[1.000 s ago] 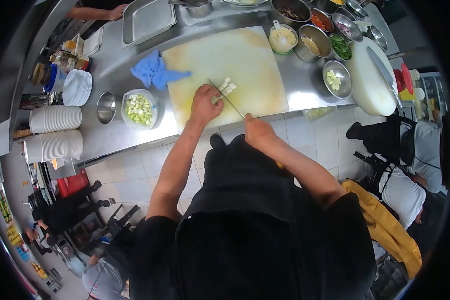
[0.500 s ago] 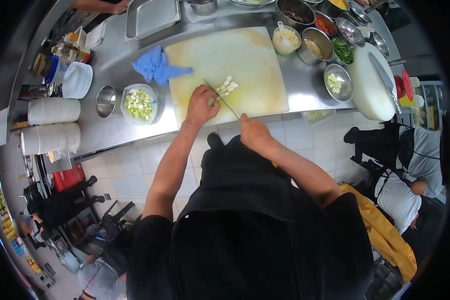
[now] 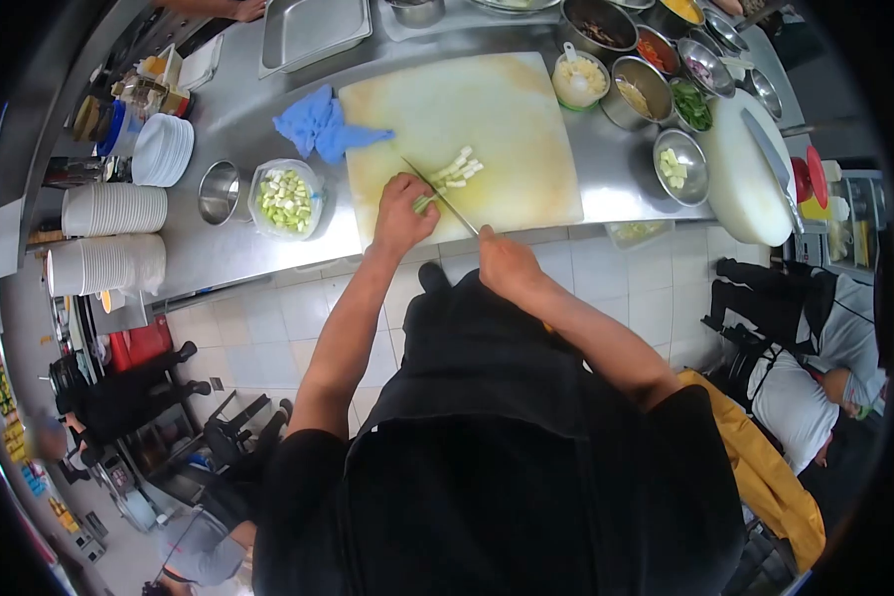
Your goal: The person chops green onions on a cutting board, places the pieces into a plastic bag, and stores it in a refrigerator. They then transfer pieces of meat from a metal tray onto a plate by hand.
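Note:
On the large pale cutting board (image 3: 507,99), my left hand (image 3: 403,211) is closed on a green vegetable stalk (image 3: 423,203) near the front left edge. My right hand (image 3: 510,262) is wrapped round the handle of a knife (image 3: 445,201), at the board's front edge. The blade slants up and left across the end of the stalk, beside my left fingertips. Just right of the blade lie several short white-green cut pieces (image 3: 459,167). A crumpled blue cloth (image 3: 318,124) overlaps the board's left edge.
Left are a bag of cut pieces (image 3: 288,199), a metal cup (image 3: 220,193) and stacked white bowls (image 3: 115,210). Right are metal bowls of ingredients (image 3: 681,167) and a white board (image 3: 743,179) with another knife (image 3: 768,151). Other people stand behind on both sides.
More cut pieces show beside the blade, and the group reaches further right. The counter has shifted slightly right in view. Both hands keep their holds.

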Tool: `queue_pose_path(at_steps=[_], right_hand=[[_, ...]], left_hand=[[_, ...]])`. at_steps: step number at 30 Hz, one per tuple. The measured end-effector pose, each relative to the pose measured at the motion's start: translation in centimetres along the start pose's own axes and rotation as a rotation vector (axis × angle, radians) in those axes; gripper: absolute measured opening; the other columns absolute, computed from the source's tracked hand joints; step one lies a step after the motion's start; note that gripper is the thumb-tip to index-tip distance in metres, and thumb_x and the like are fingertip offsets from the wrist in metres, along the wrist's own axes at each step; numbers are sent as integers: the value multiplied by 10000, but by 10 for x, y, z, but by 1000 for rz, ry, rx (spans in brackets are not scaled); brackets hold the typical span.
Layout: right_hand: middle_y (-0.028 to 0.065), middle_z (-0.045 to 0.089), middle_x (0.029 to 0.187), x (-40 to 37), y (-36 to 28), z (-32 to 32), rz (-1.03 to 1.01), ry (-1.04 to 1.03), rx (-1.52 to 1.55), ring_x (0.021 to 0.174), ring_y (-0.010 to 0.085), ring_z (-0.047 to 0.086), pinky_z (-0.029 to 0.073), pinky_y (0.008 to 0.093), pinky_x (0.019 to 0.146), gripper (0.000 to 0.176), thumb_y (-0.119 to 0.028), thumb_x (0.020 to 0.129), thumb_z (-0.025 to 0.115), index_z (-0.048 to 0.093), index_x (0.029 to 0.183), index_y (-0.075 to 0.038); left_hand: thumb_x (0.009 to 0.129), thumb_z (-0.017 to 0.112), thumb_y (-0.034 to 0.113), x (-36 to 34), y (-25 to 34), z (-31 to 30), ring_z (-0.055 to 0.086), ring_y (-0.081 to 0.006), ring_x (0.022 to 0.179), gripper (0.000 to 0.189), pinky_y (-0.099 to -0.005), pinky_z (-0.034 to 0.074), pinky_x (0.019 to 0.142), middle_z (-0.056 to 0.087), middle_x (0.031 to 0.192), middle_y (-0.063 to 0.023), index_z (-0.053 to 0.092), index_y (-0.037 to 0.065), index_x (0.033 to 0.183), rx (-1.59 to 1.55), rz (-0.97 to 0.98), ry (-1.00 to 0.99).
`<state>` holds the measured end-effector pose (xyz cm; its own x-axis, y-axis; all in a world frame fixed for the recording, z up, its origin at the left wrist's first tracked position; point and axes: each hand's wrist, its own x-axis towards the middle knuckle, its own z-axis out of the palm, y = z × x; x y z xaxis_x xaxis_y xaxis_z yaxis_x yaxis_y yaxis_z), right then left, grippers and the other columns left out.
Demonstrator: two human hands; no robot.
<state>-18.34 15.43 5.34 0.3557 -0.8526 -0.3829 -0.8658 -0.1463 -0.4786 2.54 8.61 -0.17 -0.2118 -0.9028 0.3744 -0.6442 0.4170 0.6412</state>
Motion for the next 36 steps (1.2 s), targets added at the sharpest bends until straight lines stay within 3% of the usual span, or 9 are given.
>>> queue_pose_path(at_steps=[8,14,21,23,29,36], right_hand=[[275,670,810,-12,-21,-47,-5,-39,-38,790,430,677,532,507,725,204,-68,853,488,530,985,82],[286,650,766,0,-11,2,-59,39,-6,734,442,665,529,520,683,180,-45,842,477,505,988,57],[277,653,764,-2,-17,-20,-29,1,-59,730,462,654,525,525,694,179,-47,844,480,506,986,59],[270,662,756,-10,-23,-33,-71,-14,-68,730,427,675,538,505,674,202,-34,813,523,530,986,70],[280,658,779,3,-18,8,-59,-5,-8,754,441,666,525,529,692,194,-49,835,504,526,989,67],[279,651,750,7,-6,-1,-36,11,71,754,447,660,516,548,692,160,-86,887,484,524,988,31]], left_hand=[[657,699,56,-4,24,-24,580,-319,882,201,-393,487,811,583,868,-119,641,32,848,28,-43,69],[652,695,69,-15,-5,-5,565,-328,903,183,-415,472,810,578,894,-122,647,50,828,15,-29,40],[643,700,70,-16,16,-21,565,-328,911,184,-408,476,812,581,894,-120,642,44,815,-22,-69,99],[642,703,71,-17,16,-25,564,-325,917,205,-406,477,811,583,905,-118,642,48,836,8,-52,84],[647,712,81,-27,-9,-13,561,-320,906,242,-395,473,802,577,909,-112,635,57,875,58,20,71],[671,739,126,-47,19,-25,560,-302,940,227,-424,409,865,593,964,-103,641,71,868,146,6,194]])
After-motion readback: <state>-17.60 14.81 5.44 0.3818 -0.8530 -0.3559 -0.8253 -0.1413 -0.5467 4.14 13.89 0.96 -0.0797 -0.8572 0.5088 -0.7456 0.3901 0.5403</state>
